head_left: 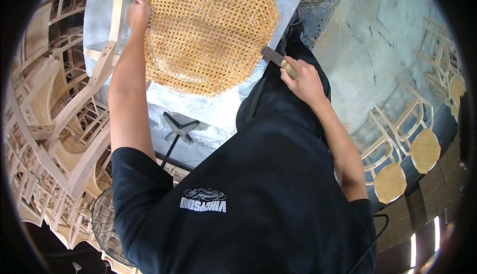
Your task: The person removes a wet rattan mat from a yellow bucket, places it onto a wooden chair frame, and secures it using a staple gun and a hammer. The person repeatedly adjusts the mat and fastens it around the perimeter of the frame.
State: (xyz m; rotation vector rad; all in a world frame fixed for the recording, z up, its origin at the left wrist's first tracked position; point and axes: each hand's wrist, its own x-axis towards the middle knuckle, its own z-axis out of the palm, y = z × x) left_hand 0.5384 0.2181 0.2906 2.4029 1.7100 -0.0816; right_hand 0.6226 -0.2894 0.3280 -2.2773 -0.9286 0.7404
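Nearest the lens, a black shirt (258, 199) with pale lettering, filling the lower frame, both bare forearms reaching up from it. Left hand (138, 13) closed over the left edge of a round woven cane panel (208, 31), beside a pale wooden frame (107, 58); right hand (304, 79) fisted around the wooden handle of a flat-bladed chisel (276, 58), blade tip touching the panel's lower right rim. Beyond, a grey work surface (218, 110) under the panel, stacked unfinished wooden chair frames (54, 125) at left, a fan (107, 219) below them, cane-seated chairs (412, 155) at right.
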